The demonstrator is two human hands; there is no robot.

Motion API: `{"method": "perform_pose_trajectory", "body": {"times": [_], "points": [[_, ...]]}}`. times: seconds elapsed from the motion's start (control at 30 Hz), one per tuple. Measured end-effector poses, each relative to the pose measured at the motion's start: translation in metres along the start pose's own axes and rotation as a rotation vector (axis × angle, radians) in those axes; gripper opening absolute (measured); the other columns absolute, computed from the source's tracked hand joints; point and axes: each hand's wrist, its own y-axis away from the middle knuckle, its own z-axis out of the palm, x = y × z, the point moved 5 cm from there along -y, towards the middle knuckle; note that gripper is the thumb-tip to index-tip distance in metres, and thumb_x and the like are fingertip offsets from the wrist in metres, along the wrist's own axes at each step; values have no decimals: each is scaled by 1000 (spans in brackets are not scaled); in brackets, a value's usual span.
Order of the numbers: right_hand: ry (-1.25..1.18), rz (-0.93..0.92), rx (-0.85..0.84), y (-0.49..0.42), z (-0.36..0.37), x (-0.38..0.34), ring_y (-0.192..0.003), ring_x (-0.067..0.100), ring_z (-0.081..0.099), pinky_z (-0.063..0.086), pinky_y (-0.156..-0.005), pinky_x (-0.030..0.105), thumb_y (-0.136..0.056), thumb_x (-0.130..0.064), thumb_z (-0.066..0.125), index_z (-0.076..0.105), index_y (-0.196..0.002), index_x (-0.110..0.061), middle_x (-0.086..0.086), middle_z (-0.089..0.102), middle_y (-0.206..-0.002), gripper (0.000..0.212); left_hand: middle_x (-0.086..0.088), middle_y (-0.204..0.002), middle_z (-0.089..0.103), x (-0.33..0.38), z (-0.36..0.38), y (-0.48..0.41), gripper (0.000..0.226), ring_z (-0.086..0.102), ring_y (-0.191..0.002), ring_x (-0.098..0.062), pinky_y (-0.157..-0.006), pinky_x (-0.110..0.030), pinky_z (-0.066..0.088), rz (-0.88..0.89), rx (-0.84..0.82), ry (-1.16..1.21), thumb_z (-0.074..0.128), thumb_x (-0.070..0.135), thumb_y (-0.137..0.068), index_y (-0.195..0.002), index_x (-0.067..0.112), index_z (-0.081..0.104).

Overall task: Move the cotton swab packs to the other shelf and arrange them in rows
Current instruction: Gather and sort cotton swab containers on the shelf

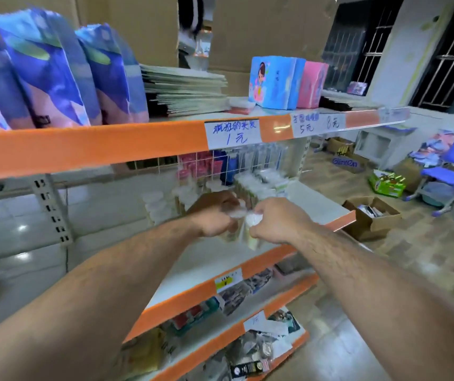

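Note:
My left hand (214, 215) and my right hand (278, 221) are close together in front of the middle white shelf (313, 202). Each grips clear cotton swab packs (243, 229) with white tips showing between the knuckles; the packs hang below my fists. More swab packs (258, 182) and clear round swab tubs (157, 204) stand on the same shelf behind my hands, blurred by motion. How many packs each hand holds is hidden.
The top orange-edged shelf (110, 144) carries blue-purple bags (52, 70), stacked flat packets (184, 89) and blue and pink tissue boxes (275, 83). Lower shelves (220, 287) hold mixed goods. An open cardboard box (371, 215) sits on the floor at right, with blue chairs (451, 166) beyond.

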Motion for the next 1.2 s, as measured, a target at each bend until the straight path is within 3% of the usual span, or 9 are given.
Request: {"method": "perform_pose_trajectory", "body": {"times": [0.17, 0.37, 0.5, 0.7, 0.8, 0.93, 1.03, 1.13, 1.2], "points": [[80, -193, -94, -47, 4, -24, -73, 18, 58, 51, -63, 28, -77, -42, 63, 64, -86, -20, 2, 64, -86, 25, 13, -97, 59, -31, -29, 2, 45, 55, -92, -10, -58, -15, 35, -171, 161, -21, 80, 18, -63, -99, 35, 60], [69, -428, -101, -83, 8, -57, -88, 20, 60, 44, -58, 24, -79, -38, 65, 60, -95, -21, 1, 63, -102, 24, 7, -100, 63, -72, -73, 34, 46, 57, -84, -11, -54, -16, 38, -390, 377, -34, 81, 12, -64, -105, 27, 66], [124, -543, -51, -93, 11, -69, -97, 22, 60, 53, -75, 32, -83, -39, 57, 63, -102, -19, 1, 62, -103, 28, 3, -107, 67, -107, -98, 67, 46, 60, -92, -17, -60, -21, 41, -529, 486, -54, 81, 10, -62, -102, 29, 67], [-23, -597, -70, -109, 10, -80, -83, 18, 58, 49, -66, 30, -79, -31, 59, 54, -77, -20, -1, 59, -85, 13, 0, -118, 64, -141, -113, 71, 57, 55, -93, -15, -64, -21, 39, -619, 546, -127, 81, 11, -63, -114, 32, 70], [9, -665, -40, -117, 11, -88, -80, 18, 55, 38, -57, 28, -80, -28, 60, 44, -66, -20, -3, 52, -78, 23, -1, -127, 59, -161, -107, 56, 63, 56, -105, -18, -65, -18, 40, -626, 526, -146, 82, 13, -65, -123, 31, 66], [43, -663, -51, -139, 24, -92, -84, 17, 57, 37, -59, 27, -79, -33, 59, 44, -68, -22, -7, 51, -79, 21, -4, -130, 59, -192, -99, 33, 65, 58, -113, -24, -73, -23, 44, -631, 506, -177, 82, 13, -67, -127, 30, 64], [-85, -537, -72, -150, 25, -84, -98, 20, 59, 43, -70, 25, -78, -33, 65, 58, -91, -26, -9, 60, -102, 16, -4, -130, 58, -215, -95, 21, 63, 58, -109, -24, -67, -24, 49, -658, 496, -183, 80, 13, -70, -128, 32, 63], [-101, -511, -48, -157, 27, -80, -85, 19, 59, 41, -60, 26, -71, -31, 68, 49, -73, -22, -8, 56, -83, 21, -5, -135, 58, -237, -94, 13, 62, 59, -110, -24, -57, -21, 48, -656, 477, -174, 77, 10, -74, -131, 30, 62], [-85, -467, -92, -164, 30, -80, -85, 15, 53, 41, -64, 27, -73, -34, 67, 40, -69, -31, -11, 51, -87, 27, -6, -138, 57, -252, -94, 9, 59, 58, -115, -24, -61, -16, 42, -650, 466, -182, 74, 11, -79, -133, 29, 60]]}}
